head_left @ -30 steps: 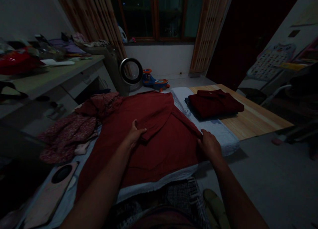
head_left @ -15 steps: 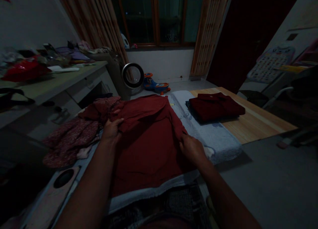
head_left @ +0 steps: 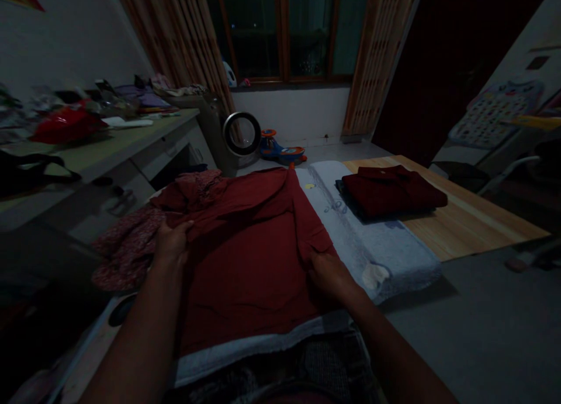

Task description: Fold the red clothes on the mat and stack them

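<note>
Dim room, head view. Largest item in frame: the red shirt (head_left: 249, 258), spread flat across the centre on a pale padded cover (head_left: 372, 249) that runs to the lower edge. We judge the shirt as partly folded: its right side looks turned in to a straight edge, while the left side remains bunched and uneven.

Left of centre, a heap of patterned garments (head_left: 127, 246) lies loose and unfolded, touching the shirt's left side. Right of centre, a wooden board (head_left: 473, 223) carries one folded dark red shirt (head_left: 394, 190), squared off and well apart from the work area. We read that as one piece finished, one in hand, the heap left to do.

Upper left of the frame: a long desk (head_left: 109, 149) with mixed clutter, too dark to itemise. Upper centre: a round fan (head_left: 241, 134) on the floor below the window, a toy (head_left: 280, 152) just beside it.

Left hand (head_left: 170, 243): grip clenched on a bunched fold of the shirt's left side. Right hand (head_left: 328, 275): fingers pressed down on the shirt's right edge, near the lower hem; whether cloth is pinched beneath them, we cannot tell.
</note>
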Motion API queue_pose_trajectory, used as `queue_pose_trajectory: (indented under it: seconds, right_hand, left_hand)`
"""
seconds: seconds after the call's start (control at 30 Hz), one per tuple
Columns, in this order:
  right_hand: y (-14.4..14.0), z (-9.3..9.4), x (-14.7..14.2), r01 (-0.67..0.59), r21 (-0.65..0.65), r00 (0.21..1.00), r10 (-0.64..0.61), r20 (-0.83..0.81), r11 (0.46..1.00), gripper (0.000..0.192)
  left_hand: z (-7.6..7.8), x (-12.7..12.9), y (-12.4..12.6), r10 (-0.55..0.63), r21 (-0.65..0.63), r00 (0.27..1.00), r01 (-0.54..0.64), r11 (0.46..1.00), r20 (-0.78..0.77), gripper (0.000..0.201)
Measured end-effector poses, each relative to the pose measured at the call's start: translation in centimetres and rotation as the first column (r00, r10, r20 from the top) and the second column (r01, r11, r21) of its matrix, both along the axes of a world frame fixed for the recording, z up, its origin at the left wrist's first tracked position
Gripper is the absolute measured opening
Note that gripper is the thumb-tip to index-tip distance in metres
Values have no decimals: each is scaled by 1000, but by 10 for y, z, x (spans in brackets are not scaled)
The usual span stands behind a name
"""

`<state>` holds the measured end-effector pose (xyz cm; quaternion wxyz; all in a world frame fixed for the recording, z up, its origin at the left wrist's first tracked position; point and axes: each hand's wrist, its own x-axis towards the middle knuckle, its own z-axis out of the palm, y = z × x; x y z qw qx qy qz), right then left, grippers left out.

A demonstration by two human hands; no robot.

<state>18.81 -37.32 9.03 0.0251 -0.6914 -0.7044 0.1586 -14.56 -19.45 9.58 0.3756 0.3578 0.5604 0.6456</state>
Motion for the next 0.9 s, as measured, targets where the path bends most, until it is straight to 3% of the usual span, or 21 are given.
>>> queue_pose_trajectory:
  seconds: [0.07, 0.13, 0.17, 0.23, 0.3, 0.37, 0.43, 0.47, 0.57, 0.67, 0.77, 0.9]
  right_hand:
    - [1, 0, -1, -38, -5, 998, 37, -55, 999, 26]
    - [1, -2, -3, -58, -31, 996, 56, -71, 998, 28]
    - [0, -3, -4, -57, -45, 997, 54, -64, 997, 30]
    - [-2, -4, -6, -55, -66, 998, 53, -36, 996, 33]
    - [-4, -4, -8, -70, -65, 998, 70, -9, 995, 33]
    - [-6, -1, -9, -87, -72, 996, 88, 15, 994, 38]
    - [-7, 3, -8, -90, -93, 995, 93, 32, 992, 43]
    - [-7, 3, -8, -88, -105, 995, 92, 36, 991, 44]
    - [-7, 2, -6, -84, -111, 996, 86, 17, 990, 35]
    - [-7, -4, -3, -78, -87, 997, 76, -28, 993, 29]
    - [-7, -4, -1, -80, -50, 993, 75, -87, 996, 27]
    - [-5, 4, -5, -75, 26, 975, 79, -208, 997, 25]
  left_hand:
    - [-3, -2, -3, 74, -14, 986, -77, 997, -152, 47]
    - [-7, 6, -11, 150, -32, 892, -180, 983, -426, 64]
    - [-9, 14, -16, 174, -25, 798, -230, 973, -577, 73]
    - [-14, 35, -24, 211, 77, 539, -260, 963, -816, 84]
    - [-20, 58, -24, 77, 48, 325, -95, 994, -942, 77]
    - [-28, 77, -16, -122, -112, 95, 110, 988, -988, 63]
    - [-36, 90, -2, -244, -255, -83, 177, 951, -966, 59]
    - [-40, 93, 7, -275, -295, -130, 169, 941, -953, 59]
    - [-50, 97, 31, -360, -377, -151, 105, 920, -921, 59]
    - [-53, 94, 49, -405, -417, -144, 64, 907, -903, 44]
    - [-47, 92, 61, -397, -413, -167, 81, 907, -903, 27]
    - [-29, 87, 72, -319, -332, -126, 101, 938, -939, 28]
